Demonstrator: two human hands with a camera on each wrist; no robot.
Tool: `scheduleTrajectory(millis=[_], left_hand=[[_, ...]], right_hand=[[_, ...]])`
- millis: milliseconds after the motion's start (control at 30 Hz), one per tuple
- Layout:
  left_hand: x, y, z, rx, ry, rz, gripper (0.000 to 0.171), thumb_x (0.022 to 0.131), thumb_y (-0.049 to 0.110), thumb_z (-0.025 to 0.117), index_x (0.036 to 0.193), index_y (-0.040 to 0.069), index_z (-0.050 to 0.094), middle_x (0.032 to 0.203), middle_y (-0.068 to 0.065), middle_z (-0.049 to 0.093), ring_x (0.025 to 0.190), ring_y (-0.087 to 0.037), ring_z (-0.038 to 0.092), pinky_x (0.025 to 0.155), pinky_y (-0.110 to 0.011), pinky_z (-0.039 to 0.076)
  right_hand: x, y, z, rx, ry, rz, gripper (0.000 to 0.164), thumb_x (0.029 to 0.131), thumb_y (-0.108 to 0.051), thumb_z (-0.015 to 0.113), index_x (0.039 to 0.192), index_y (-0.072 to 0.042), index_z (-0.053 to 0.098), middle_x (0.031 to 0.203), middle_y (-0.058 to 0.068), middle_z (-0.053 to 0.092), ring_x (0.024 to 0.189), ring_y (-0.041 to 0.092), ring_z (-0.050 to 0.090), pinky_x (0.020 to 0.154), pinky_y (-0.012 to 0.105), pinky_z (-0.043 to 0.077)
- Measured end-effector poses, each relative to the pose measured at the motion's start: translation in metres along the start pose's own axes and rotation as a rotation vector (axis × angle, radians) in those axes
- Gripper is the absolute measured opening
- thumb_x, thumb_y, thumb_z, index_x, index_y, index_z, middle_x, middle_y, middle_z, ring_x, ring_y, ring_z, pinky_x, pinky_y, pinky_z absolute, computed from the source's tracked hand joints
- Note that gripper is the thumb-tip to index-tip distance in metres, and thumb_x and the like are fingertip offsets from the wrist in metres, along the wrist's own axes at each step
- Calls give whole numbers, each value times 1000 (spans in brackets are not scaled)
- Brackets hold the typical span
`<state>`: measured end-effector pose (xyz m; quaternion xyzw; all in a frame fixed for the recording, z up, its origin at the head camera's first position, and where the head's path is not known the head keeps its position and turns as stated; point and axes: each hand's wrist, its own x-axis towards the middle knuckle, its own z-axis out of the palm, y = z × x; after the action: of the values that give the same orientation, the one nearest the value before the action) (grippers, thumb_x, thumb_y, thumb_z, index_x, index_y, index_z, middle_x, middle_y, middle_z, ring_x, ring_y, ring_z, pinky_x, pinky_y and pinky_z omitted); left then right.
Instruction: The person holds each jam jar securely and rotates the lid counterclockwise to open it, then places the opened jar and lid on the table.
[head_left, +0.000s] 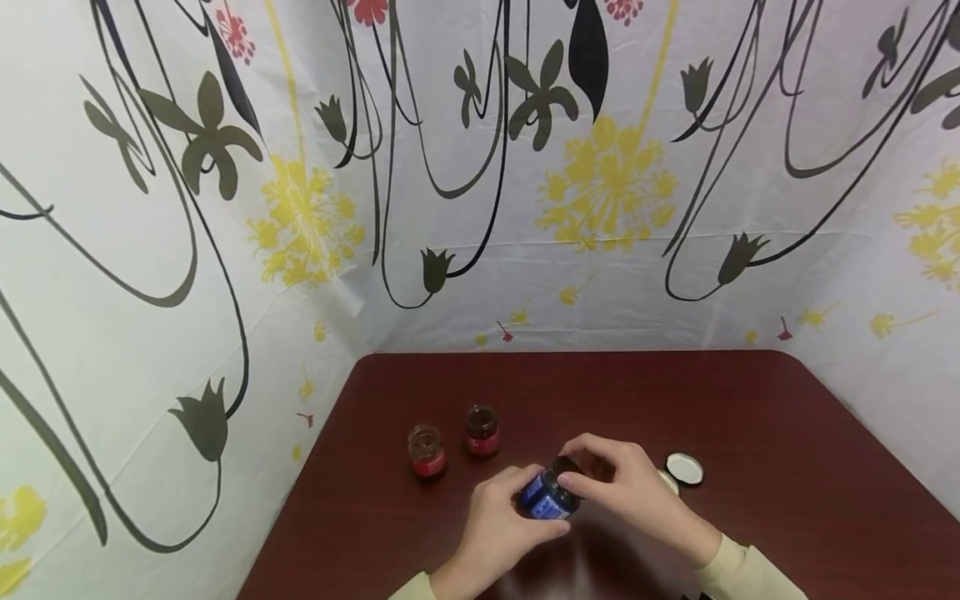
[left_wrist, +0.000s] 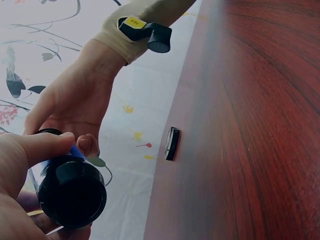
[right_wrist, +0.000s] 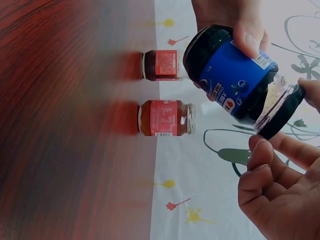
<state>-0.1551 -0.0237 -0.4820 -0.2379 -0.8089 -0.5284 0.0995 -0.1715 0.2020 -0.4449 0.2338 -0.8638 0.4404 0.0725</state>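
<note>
My left hand [head_left: 498,518] grips a dark glass jar with a blue label [right_wrist: 240,80] round its body, tilted above the table. On the jar's mouth sits a black lid [right_wrist: 285,114], with torn whitish seal strips [right_wrist: 272,102] along the neck just below it. The thumb and fingers of my right hand [head_left: 633,487] pinch this lid at its rim. In the left wrist view the jar's dark base [left_wrist: 72,195] faces the camera.
Two lidless jars with red labels, one nearer [head_left: 427,454] and one farther [head_left: 482,432], stand on the dark red table [head_left: 585,383] to the left. Beyond my right hand lies an upturned lid [head_left: 685,469]; a second pale lid [head_left: 669,481] is partly hidden behind that hand.
</note>
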Motion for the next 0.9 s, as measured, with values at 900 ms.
scheduleTrajectory(millis=[900], left_hand=[[5,0,3,48,1,-4,52,69,33,94,116,32,71,97,15,65,83,-5,62,72,-24,53]], right_hand=[[0,9,-7,23,-17,-146,33,92,-30,75,124,-34,65,99,-11,66,74,11,59,61,28,50]])
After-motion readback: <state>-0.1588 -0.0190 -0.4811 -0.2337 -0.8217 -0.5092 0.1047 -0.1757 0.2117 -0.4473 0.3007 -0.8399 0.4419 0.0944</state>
